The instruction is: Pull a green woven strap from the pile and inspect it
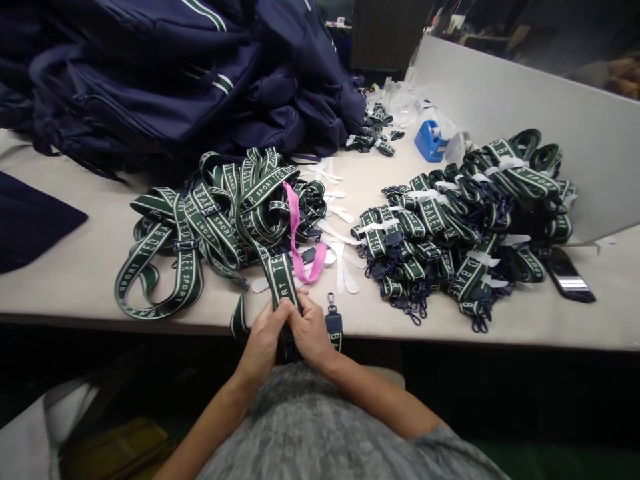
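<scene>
Between my two hands, at the table's front edge, is a green strap [281, 277] with white lettering and white edges. My left hand [267, 330] and my right hand [311, 327] are both closed on it, thumbs close together on top. One end of a strap with a dark tab and metal clip [333, 321] hangs over the edge beside my right hand. A tangled heap of loose straps [225, 207] lies beyond my left hand. A pink ribbon [295, 233] rests against that heap. Several white plastic strips [341, 267] are scattered past my right hand.
Bundled straps with white bands [440, 227] are piled on the right, near a phone [570, 275]. A blue tape dispenser [430, 141] stands behind them, by a white panel [520, 120]. Navy bags [165, 87] are heaped at the back left. Dark fabric [35, 220] lies far left.
</scene>
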